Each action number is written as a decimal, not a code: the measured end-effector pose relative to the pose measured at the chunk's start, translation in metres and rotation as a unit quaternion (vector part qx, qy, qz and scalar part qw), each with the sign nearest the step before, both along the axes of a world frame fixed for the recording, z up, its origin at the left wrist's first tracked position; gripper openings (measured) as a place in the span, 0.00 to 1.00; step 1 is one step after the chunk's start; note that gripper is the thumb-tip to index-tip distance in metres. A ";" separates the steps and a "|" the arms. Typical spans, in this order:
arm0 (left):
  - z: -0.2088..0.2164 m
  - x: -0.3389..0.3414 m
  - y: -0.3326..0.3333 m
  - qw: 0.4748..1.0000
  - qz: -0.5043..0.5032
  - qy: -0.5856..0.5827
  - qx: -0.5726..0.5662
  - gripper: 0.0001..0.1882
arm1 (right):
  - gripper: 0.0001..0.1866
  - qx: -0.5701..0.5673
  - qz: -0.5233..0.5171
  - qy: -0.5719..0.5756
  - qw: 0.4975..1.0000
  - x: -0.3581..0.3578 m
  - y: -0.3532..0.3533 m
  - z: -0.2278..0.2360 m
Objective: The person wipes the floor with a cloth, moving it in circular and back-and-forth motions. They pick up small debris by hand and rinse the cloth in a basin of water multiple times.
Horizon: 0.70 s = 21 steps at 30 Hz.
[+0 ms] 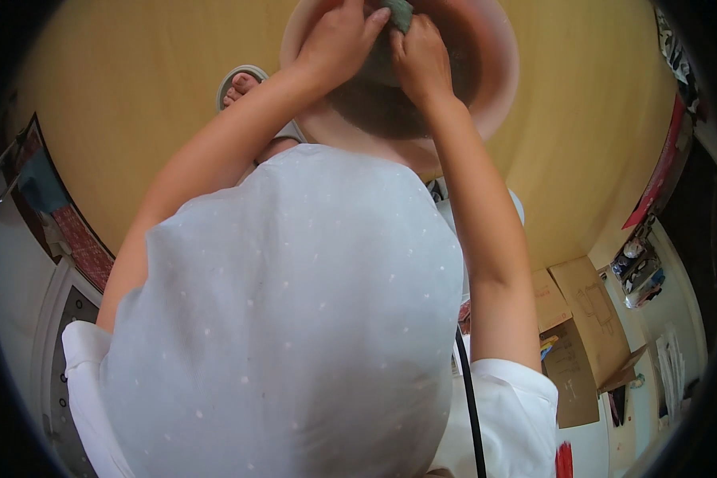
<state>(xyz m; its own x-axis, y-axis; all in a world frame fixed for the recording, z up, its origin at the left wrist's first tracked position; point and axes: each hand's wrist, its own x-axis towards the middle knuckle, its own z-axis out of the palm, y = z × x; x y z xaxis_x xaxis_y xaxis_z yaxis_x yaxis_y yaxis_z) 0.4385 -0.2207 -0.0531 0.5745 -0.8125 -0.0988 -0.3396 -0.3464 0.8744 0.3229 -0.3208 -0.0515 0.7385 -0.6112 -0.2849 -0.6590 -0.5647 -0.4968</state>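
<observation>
Both hands are over a pinkish round basin (498,76) with dark, murky water (374,107) in it. A wet-looking grey-green cloth (401,13) is bunched between them at the top edge of the view. My right hand (424,62) grips it with the fingers curled into a fist. My left hand (338,44) has its thumb pressed against the cloth's left side, and its other fingers are partly cut off by the frame. The rest of the cloth is out of view or hidden by the hands.
A sandaled foot (243,86) is left of the basin on the yellowish wood-look floor (151,103). An open cardboard box (577,374) stands at the lower right. A black cable (470,398) runs along my right side.
</observation>
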 end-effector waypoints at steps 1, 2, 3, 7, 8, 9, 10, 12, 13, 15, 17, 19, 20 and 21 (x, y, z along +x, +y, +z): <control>0.005 -0.001 -0.001 0.998 0.000 0.061 -0.001 0.26 | 0.16 0.001 0.000 0.003 1.000 -0.008 0.003 0.000; 0.006 0.000 -0.002 0.998 0.001 0.060 -0.007 0.26 | 0.18 0.006 -0.012 -0.114 0.993 -0.016 0.005 0.000; 0.003 -0.003 -0.002 0.999 0.004 0.035 -0.009 0.26 | 0.21 0.014 -0.023 -0.226 0.974 -0.026 0.008 -0.001; 0.001 -0.001 0.000 1.000 0.002 0.017 -0.006 0.26 | 0.32 0.006 -0.013 -0.161 0.987 -0.047 0.021 0.003; -0.001 -0.001 0.001 1.000 0.002 0.016 -0.004 0.26 | 0.34 -0.033 -0.029 -0.120 0.992 -0.049 0.029 0.004; -0.004 -0.002 0.002 1.000 0.005 -0.001 -0.012 0.26 | 0.34 -0.030 -0.029 -0.122 0.992 -0.048 0.038 0.004; -0.006 -0.001 0.004 1.000 0.009 -0.019 -0.020 0.26 | 0.32 -0.075 -0.041 -0.046 0.995 -0.045 0.048 0.002; -0.002 -0.002 0.002 0.999 0.005 -0.018 -0.030 0.26 | 0.27 -0.162 -0.054 0.076 0.982 -0.043 0.057 -0.005; 0.000 -0.003 0.001 0.999 0.001 -0.019 -0.038 0.26 | 0.27 -0.163 -0.052 0.076 0.982 -0.039 0.058 -0.009; -0.001 -0.002 0.003 0.999 -0.004 -0.025 -0.031 0.26 | 0.28 -0.185 -0.080 0.126 0.971 -0.028 0.063 -0.015; 0.000 -0.002 0.003 0.999 -0.012 -0.030 -0.025 0.26 | 0.31 -0.209 -0.073 0.095 0.971 -0.021 0.057 -0.020; 0.003 -0.003 0.000 0.999 -0.017 -0.014 -0.035 0.26 | 0.27 -0.165 -0.044 0.078 0.982 -0.015 0.044 -0.026; 0.002 -0.002 0.002 0.999 -0.020 -0.015 -0.032 0.26 | 0.20 -0.176 -0.048 0.069 0.981 -0.006 0.038 -0.024; 0.001 -0.002 0.002 0.999 -0.015 -0.031 -0.036 0.26 | 0.20 -0.176 -0.051 0.069 0.981 0.000 0.032 -0.024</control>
